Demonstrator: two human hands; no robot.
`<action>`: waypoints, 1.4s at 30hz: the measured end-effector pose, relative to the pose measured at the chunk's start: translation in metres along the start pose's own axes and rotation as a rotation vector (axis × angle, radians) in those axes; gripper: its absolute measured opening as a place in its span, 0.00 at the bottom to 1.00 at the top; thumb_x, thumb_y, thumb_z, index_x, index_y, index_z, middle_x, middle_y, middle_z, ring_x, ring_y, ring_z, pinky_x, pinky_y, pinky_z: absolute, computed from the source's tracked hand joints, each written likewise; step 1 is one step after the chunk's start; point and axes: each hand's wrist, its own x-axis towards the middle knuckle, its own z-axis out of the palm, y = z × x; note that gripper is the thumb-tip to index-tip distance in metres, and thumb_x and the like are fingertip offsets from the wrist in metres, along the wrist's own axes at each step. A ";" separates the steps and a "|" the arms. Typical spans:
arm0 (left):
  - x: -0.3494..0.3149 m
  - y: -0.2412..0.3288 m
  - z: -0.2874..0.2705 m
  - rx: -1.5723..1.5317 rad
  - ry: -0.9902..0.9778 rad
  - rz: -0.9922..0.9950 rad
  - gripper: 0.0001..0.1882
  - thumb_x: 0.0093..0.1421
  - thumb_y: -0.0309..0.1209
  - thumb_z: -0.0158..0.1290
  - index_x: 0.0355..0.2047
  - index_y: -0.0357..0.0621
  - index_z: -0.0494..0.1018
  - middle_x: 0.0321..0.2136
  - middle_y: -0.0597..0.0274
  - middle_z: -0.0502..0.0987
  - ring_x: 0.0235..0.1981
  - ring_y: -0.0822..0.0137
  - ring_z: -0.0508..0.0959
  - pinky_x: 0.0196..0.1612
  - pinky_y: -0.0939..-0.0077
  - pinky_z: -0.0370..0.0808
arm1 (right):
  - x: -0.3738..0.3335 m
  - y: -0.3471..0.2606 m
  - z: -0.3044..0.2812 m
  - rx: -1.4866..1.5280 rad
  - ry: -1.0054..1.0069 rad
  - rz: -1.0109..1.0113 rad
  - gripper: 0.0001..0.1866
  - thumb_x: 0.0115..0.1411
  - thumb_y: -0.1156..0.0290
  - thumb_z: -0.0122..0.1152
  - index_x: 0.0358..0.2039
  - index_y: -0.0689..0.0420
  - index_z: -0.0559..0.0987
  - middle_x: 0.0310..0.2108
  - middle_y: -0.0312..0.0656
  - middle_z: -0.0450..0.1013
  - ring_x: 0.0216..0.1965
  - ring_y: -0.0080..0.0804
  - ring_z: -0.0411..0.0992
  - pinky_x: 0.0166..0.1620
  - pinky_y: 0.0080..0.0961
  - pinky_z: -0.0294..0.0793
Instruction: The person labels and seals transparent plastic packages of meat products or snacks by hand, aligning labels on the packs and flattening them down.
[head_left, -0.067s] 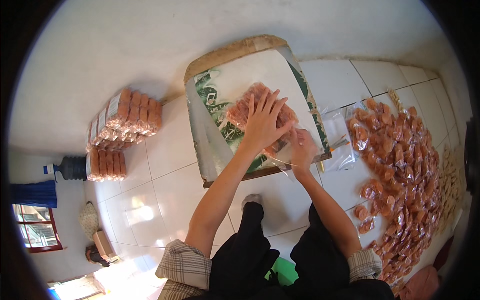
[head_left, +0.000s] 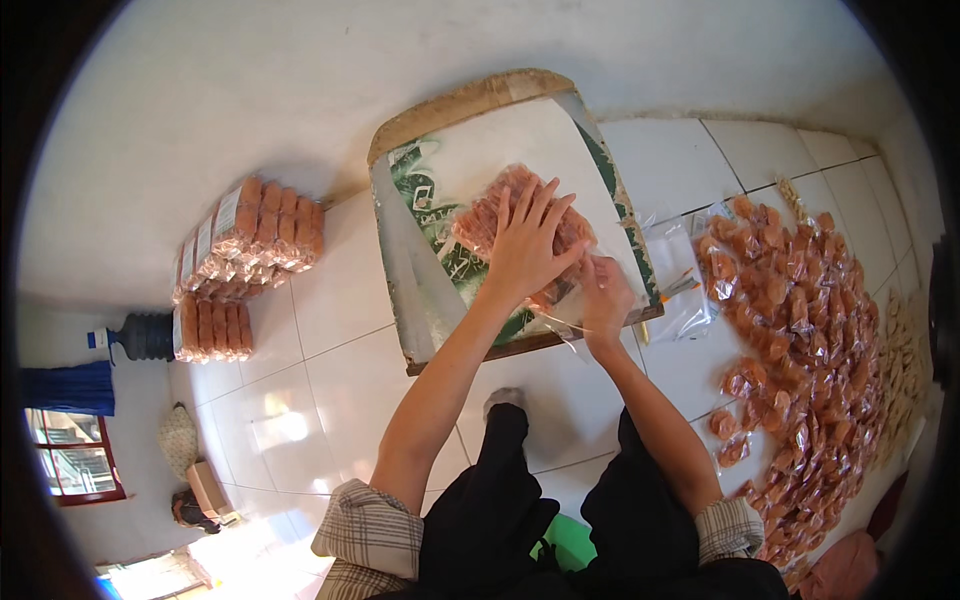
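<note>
Several spread fingers of the left hand [head_left: 527, 250] lie flat over a pack [head_left: 475, 232] on the table [head_left: 470, 105]. The right hand [head_left: 606, 298], curled, meets the pack's right end; whether it grips anything, I cannot tell. Stacked packs [head_left: 265, 220] stand left; wrapped pieces [head_left: 800, 310] cover the floor [head_left: 350, 275] right.

A packet [head_left: 515, 190] lay on the desk [head_left: 470, 108] beneath the left hand [head_left: 530, 248], the right hand [head_left: 606, 300] at its near right edge. Behind the desk rose the wall [head_left: 290, 90]. On the floor [head_left: 350, 280], stacked packs [head_left: 265, 222] stood left, a jug [head_left: 148, 337] farther left; to the right lay flat bags [head_left: 675, 285], then a heap of wrapped pieces [head_left: 800, 320].
</note>
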 end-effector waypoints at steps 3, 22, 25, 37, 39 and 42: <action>0.002 0.003 0.000 -0.022 0.003 0.023 0.31 0.51 0.53 0.52 0.51 0.49 0.66 0.56 0.58 0.61 0.62 0.55 0.54 0.63 0.50 0.42 | 0.009 0.014 0.000 -0.016 -0.035 -0.121 0.09 0.58 0.71 0.56 0.35 0.64 0.76 0.26 0.41 0.73 0.29 0.24 0.71 0.34 0.22 0.71; 0.009 -0.003 -0.005 -0.155 -0.010 0.073 0.22 0.56 0.44 0.51 0.48 0.50 0.67 0.52 0.59 0.65 0.58 0.53 0.59 0.62 0.51 0.46 | 0.002 0.009 0.006 -0.076 -0.181 -0.384 0.23 0.59 0.80 0.44 0.56 0.62 0.62 0.56 0.53 0.60 0.56 0.48 0.59 0.55 0.35 0.62; 0.004 -0.011 -0.024 -0.393 0.189 -0.078 0.19 0.59 0.40 0.49 0.47 0.46 0.67 0.49 0.56 0.66 0.54 0.56 0.63 0.59 0.57 0.53 | -0.011 0.012 -0.013 -0.190 -0.166 -0.390 0.20 0.58 0.79 0.49 0.52 0.62 0.65 0.50 0.51 0.65 0.50 0.44 0.64 0.51 0.31 0.66; -0.129 0.027 0.006 -1.039 0.060 -0.867 0.20 0.65 0.44 0.41 0.33 0.37 0.67 0.21 0.57 0.75 0.23 0.68 0.76 0.26 0.74 0.72 | -0.029 0.002 -0.008 -0.328 -0.512 -0.591 0.20 0.49 0.70 0.61 0.42 0.60 0.69 0.34 0.45 0.68 0.36 0.45 0.69 0.38 0.35 0.72; -0.126 0.027 0.006 -0.870 -0.070 -0.832 0.19 0.64 0.43 0.42 0.33 0.36 0.66 0.19 0.56 0.74 0.21 0.67 0.76 0.26 0.73 0.72 | -0.026 -0.002 -0.001 -0.432 -0.522 -0.626 0.21 0.48 0.70 0.61 0.42 0.60 0.68 0.33 0.45 0.68 0.36 0.45 0.70 0.38 0.36 0.72; -0.125 0.043 0.003 -0.968 -0.042 -0.915 0.18 0.63 0.42 0.44 0.32 0.36 0.66 0.16 0.56 0.73 0.20 0.65 0.76 0.26 0.71 0.72 | -0.030 0.001 0.005 -0.514 -0.491 -0.607 0.16 0.48 0.71 0.59 0.39 0.58 0.70 0.32 0.45 0.68 0.35 0.45 0.70 0.36 0.36 0.71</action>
